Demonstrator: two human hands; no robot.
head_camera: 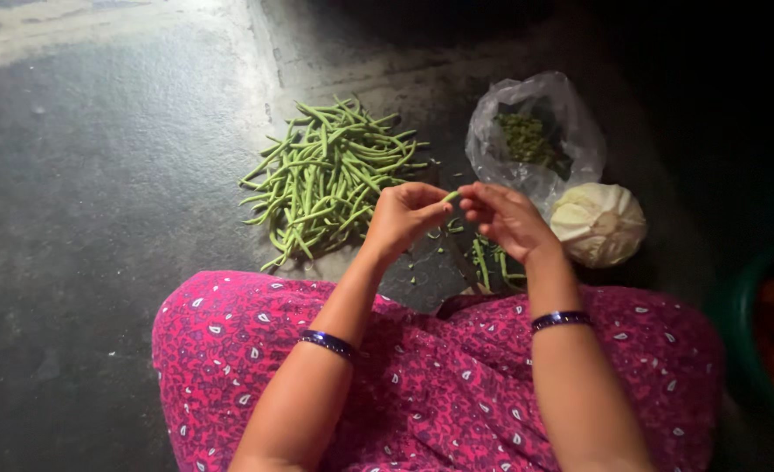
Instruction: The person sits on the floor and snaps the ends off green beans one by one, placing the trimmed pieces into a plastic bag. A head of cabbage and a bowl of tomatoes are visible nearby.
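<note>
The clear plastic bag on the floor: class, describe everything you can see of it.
The clear plastic bag is thin, crinkled and shiny, lying open and slumped on the dark floor. Small cut green pieces sit inside it. It lies beyond the right hand, and its lower edge meets the pale cabbage. Neither hand touches it.

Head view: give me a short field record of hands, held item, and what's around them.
left hand: fingers pinched on one end of a green bean
right hand: fingers pinched on the bean's other end
bean state: held above the floor, between both hands
bean pile: loose heap on the dark floor, ahead and left of the hands
plastic bag: clear, open, green pieces inside
cabbage: pale, beside the bag, right of the hands
scraps: few beans under the hands
lap: pink patterned cloth
</note>
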